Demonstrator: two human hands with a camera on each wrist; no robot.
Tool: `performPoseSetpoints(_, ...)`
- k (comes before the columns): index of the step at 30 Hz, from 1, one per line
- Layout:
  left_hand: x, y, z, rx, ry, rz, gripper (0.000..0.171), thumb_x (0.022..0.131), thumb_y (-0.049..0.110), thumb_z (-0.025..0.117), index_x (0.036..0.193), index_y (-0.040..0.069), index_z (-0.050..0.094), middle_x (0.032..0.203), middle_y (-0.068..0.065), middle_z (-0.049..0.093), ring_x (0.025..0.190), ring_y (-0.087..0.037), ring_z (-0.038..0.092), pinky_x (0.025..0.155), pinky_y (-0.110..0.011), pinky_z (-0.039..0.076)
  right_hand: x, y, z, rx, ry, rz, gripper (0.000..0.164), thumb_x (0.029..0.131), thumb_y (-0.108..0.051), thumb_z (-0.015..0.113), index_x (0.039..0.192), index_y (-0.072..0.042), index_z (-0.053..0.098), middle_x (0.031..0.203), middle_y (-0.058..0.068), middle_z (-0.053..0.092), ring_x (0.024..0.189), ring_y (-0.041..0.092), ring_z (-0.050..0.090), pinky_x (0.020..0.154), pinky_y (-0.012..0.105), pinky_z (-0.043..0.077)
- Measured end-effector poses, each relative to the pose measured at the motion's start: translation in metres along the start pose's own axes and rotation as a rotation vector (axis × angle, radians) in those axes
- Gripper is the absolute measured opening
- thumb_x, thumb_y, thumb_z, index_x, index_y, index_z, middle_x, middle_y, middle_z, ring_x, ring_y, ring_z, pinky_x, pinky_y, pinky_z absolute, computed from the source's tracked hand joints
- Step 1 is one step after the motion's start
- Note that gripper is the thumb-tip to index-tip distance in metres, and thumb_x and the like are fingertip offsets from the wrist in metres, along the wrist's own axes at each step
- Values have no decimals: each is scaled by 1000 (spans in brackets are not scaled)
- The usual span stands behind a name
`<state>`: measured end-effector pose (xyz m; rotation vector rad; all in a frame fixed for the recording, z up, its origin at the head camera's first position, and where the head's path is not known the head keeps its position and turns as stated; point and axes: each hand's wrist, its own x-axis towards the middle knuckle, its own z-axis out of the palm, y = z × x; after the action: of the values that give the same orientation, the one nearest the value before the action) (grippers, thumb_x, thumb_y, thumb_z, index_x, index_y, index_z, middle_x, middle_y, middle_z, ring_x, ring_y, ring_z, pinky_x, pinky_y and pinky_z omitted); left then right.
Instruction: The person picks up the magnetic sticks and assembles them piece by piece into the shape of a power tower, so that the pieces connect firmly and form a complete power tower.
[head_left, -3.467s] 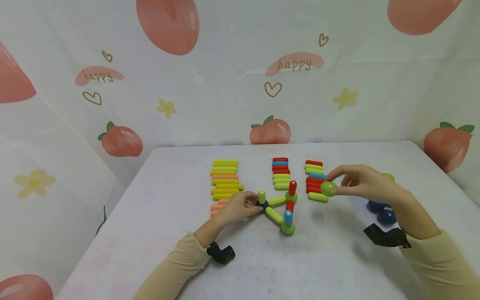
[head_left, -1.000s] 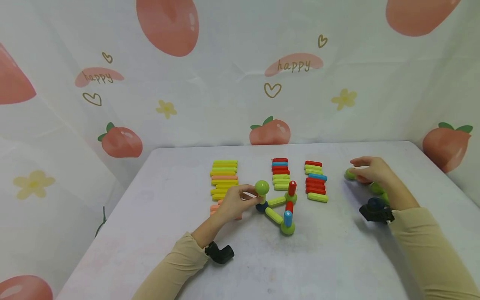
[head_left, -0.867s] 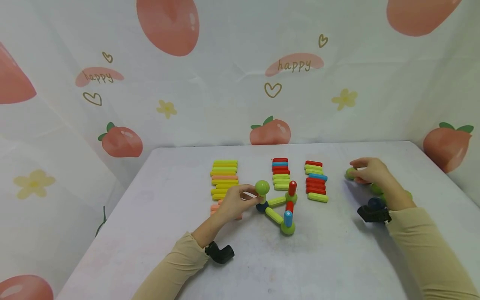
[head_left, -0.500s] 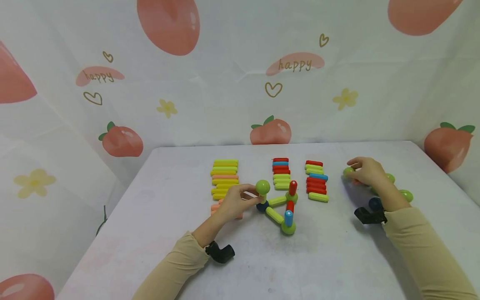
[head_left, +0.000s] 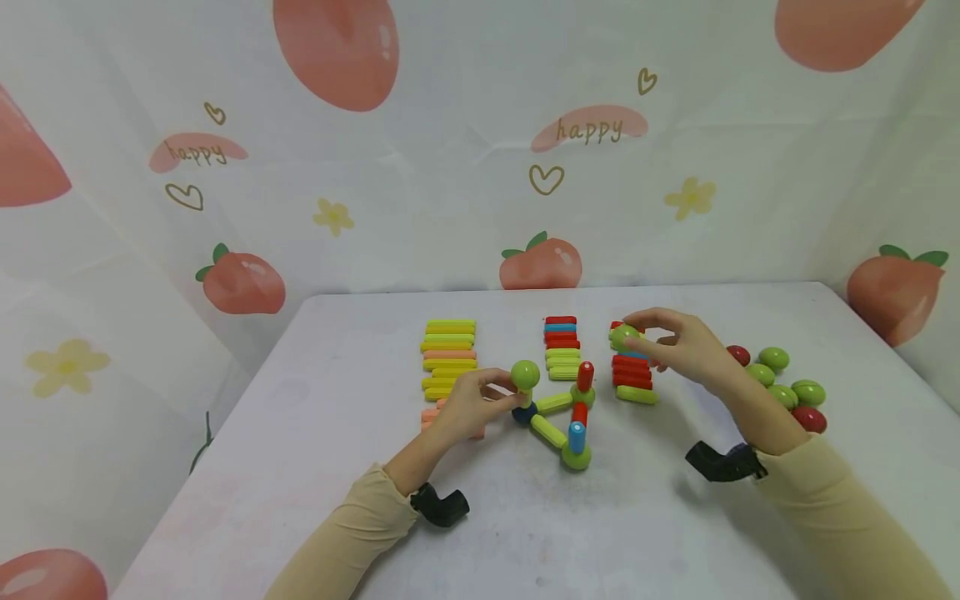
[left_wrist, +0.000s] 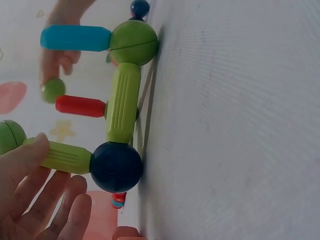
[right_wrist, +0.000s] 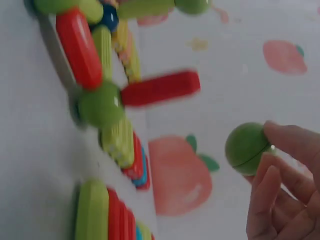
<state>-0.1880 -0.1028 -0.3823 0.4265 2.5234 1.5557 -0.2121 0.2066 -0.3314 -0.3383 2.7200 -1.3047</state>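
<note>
A triangular frame of magnetic rods and balls stands mid-table. At its left corner is a dark blue ball [left_wrist: 116, 167] carrying an upright light green rod [left_wrist: 67, 157], topped by a green ball [head_left: 525, 374]. My left hand [head_left: 471, 408] pinches that upright rod between thumb and fingers. Red [head_left: 585, 377] and blue [head_left: 577, 437] rods stand upright on the two green corner balls at the right. Above the right-hand rod row, my right hand [head_left: 690, 348] holds another green ball [right_wrist: 247, 147] at its fingertips, apart from the frame.
Yellow and orange rods [head_left: 450, 364] lie in a row behind the left hand. Two short-rod rows, one at centre [head_left: 562, 336] and one further right [head_left: 632, 372], lie behind the frame. Loose green balls [head_left: 774, 358] and red balls [head_left: 809, 418] sit at the right.
Since the earlier frames, a green ball has come onto the left upright rod. My right hand has picked another green ball from the right side and carried it leftward. The left hand stays put.
</note>
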Motion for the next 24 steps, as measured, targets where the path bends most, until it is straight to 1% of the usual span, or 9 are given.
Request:
performPoseSetpoints(6,0,0,0,3,0,-2,25,80,23,73,102,13,70,105,-5,70,85,-16,68,70,-21,53,-5,-13,22,77,-40,-98,43,89,-29,62,126,-9,54,131,17,50,94,32,64,75,27,55)
performPoseSetpoints(8,0,0,0,3,-1,-1,25,80,22,73,102,12,70,105,-6,70,85,-17,68,70,-21,53,-5,-14,26,103,-50,-118,41,89,-27,63,124,-8,55,130,16,51,95,32,64,77,27,56)
performPoseSetpoints(13,0,0,0,9,-3,-2,25,80,23,73,102,13,70,104,-7,70,85,-17,67,70,-21,53,-3,-14,34,129,-62,-125,39,88,-26,64,122,-8,56,127,16,52,92,35,64,77,33,57)
performPoseSetpoints(21,1,0,1,9,-2,-3,24,80,22,74,102,12,70,103,-7,70,84,-17,67,70,-21,53,0,-10,40,104,-55,-99,41,87,-31,66,121,-11,58,126,15,54,76,32,65,67,31,55)
performPoseSetpoints(24,1,0,1,10,0,-3,24,80,22,74,101,12,70,104,-6,70,84,-17,68,70,-21,53,0,-9,40,109,-58,-111,40,88,-29,65,122,-10,57,127,16,54,77,31,65,66,31,55)
